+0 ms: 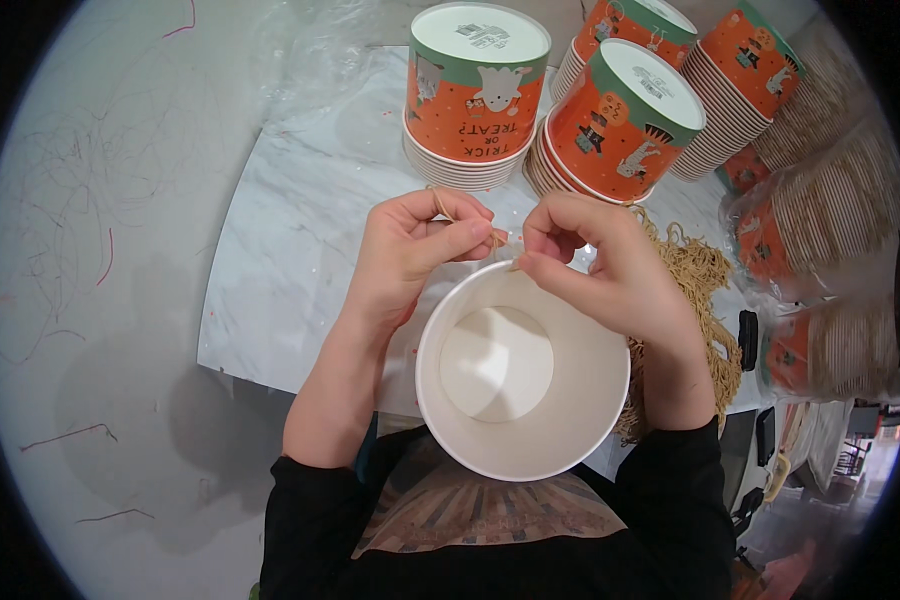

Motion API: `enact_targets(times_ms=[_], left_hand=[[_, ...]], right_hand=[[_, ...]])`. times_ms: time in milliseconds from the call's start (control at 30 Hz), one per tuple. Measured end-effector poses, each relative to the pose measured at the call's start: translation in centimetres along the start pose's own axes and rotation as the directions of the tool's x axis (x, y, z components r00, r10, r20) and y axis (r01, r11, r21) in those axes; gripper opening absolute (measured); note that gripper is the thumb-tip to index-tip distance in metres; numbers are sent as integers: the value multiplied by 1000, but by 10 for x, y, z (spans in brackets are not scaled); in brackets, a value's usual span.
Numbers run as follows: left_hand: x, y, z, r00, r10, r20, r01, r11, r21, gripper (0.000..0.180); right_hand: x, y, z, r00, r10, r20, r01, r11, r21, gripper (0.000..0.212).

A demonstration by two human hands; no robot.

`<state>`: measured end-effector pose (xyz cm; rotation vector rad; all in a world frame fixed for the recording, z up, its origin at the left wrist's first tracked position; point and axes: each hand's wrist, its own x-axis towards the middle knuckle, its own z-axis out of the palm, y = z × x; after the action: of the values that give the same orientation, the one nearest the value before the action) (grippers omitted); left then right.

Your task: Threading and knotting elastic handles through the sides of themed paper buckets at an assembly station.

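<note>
Where the view starts at far left: a pale surface (100,250) carries thin red and dark scribbles, and a clear plastic sheet (310,60) lies crumpled by the table (280,240).
Left hand (405,243): nearly closed, your thumb pressed toward the fingertips on a thin tan string (497,240).
String: it loops up by your left fingers, and a short bit shows between your two hands, just past the far rim of the white bucket (515,380).
White bucket: right in front of your body, mouth turned up to you; its long axis runs from that mouth down to the round base, which shows a little left of the mouth's middle.
Right hand (625,258): half curled, fingers bent, thumb tip at the far rim; I cannot tell whether it has hold of the string.
Key relation: from your left hand the rim lies rightward and toward you; from your right it is immediately at the thumb, so the right is nearer.
Orange buckets (475,110): stacked upside down beyond your hands, more stacks rightward.
String pile (695,265): a tan tangle beside your right forearm.
Bagged stacks (820,210): farthest right, wrapped in clear plastic.
</note>
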<state>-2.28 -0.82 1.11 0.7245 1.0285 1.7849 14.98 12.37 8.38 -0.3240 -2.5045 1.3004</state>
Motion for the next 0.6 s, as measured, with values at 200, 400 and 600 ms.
enact_targets(times_ms=[200,400,600], left_hand=[[-1,0,1,997,65,32,-68,991,113,7],[0,-1,4,996,89,28,-92,991,100,6],[1,-5,0,986,153,64,-158,983,96,6]], right_hand=[[1,-1,-4,996,11,90,-19,996,83,13],[2,1,-7,990,15,140,-36,989,144,13],[6,7,-11,977,-4,213,-45,974,221,14]])
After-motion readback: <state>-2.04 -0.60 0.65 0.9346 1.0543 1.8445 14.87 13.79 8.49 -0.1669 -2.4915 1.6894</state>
